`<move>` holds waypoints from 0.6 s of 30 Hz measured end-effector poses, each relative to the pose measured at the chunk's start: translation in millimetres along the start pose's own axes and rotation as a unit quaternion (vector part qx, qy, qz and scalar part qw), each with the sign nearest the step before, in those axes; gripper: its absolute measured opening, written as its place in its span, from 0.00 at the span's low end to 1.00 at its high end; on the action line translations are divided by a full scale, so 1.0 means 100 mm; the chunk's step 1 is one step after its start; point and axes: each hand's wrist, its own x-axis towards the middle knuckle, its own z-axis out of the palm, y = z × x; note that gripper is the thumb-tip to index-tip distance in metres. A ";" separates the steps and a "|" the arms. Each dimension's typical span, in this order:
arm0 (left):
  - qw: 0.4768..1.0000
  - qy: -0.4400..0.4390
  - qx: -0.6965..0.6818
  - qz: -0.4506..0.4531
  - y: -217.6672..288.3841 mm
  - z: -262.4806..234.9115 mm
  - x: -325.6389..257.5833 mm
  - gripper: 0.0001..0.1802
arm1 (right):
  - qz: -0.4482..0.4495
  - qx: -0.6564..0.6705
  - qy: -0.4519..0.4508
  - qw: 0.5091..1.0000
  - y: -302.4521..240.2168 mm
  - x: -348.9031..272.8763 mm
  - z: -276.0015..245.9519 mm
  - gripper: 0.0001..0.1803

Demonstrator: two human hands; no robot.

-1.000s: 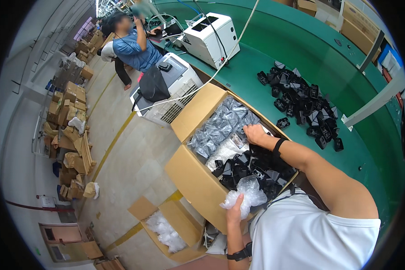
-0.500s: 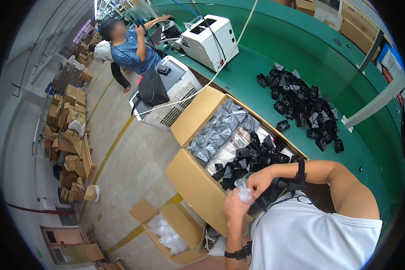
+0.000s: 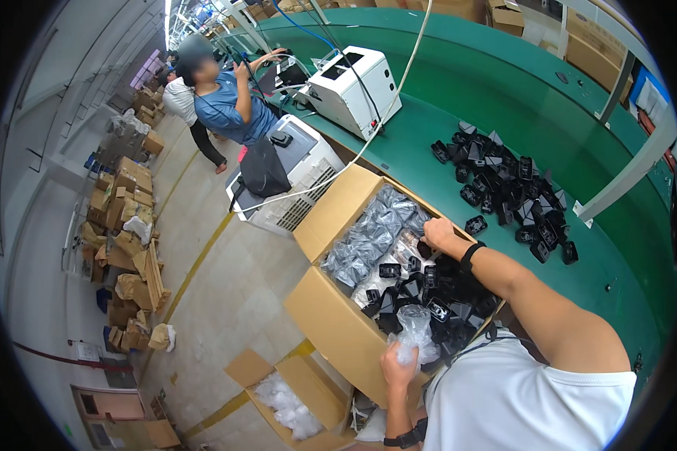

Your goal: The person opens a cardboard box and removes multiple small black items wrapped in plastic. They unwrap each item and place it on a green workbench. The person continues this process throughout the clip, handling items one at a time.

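My left hand [image 3: 399,365] is closed around the lower part of a crumpled clear plastic bag [image 3: 415,328], held upright over the near side of an open cardboard box [image 3: 338,319]. Stretched out to the far side of the same box, my right hand [image 3: 439,232] has its fingers curled down on a black plastic part, mostly covered by the hand. Loose black plastic parts [image 3: 438,308] lie heaped in the box between my hands. Beside them are bagged grey parts [image 3: 368,233] packed in rows.
Another heap of black parts [image 3: 511,177] lies on the green bench [image 3: 429,113]. A smaller carton [image 3: 308,387] with clear bags [image 3: 286,406] stands on the floor. Beyond the box are a white-grey appliance [image 3: 301,177], a white machine [image 3: 357,86] and a person in blue [image 3: 237,109].
My right hand has let go of the clear bag and moved away to the box's far side. The bag stays in my left hand, now puffed up more. The whole view has shifted slightly.
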 end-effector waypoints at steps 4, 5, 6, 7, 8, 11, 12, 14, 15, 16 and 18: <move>0.998 0.020 -0.011 0.052 -0.02 -0.05 0.05 0.09 | -0.014 0.070 0.034 0.997 0.05 -0.06 0.11 0.15; 0.997 0.034 -0.015 0.070 -0.02 -0.05 0.05 0.09 | -0.038 0.075 0.035 0.996 0.09 -0.08 0.12 0.15; 0.995 0.049 -0.018 0.085 -0.03 -0.05 0.05 0.09 | -0.064 0.079 0.033 0.994 0.12 -0.14 0.09 0.14; 0.993 0.065 -0.018 0.095 -0.01 -0.05 0.06 0.09 | -0.090 0.082 0.027 0.992 0.12 -0.26 0.04 0.14; 0.991 0.081 -0.017 0.105 0.02 -0.06 0.08 0.08 | -0.142 0.141 0.030 0.979 0.11 -0.40 -0.01 0.13; 0.988 0.075 -0.014 0.131 0.19 -0.13 0.20 0.09 | -0.220 0.116 -0.127 0.960 -0.14 -1.05 -0.50 0.13; 0.988 0.061 -0.015 0.138 0.23 -0.13 0.20 0.10 | -0.244 0.237 -0.261 0.903 -0.13 -1.14 -0.53 0.12; 0.998 0.006 -0.049 0.042 0.18 -0.06 0.13 0.14 | -0.254 0.342 -0.304 0.852 -0.24 -1.28 -0.60 0.10; 0.998 -0.022 -0.066 -0.004 0.13 -0.02 0.12 0.16 | -0.248 0.394 -0.311 0.829 -0.29 -1.32 -0.62 0.10; 0.999 -0.029 -0.044 -0.014 0.09 0.01 0.12 0.24 | -0.281 0.368 -0.301 0.834 -0.33 -1.37 -0.65 0.10; 0.995 -0.035 -0.078 -0.045 0.18 -0.02 0.11 0.27 | -0.346 0.308 -0.338 0.819 -0.43 -1.44 -0.68 0.09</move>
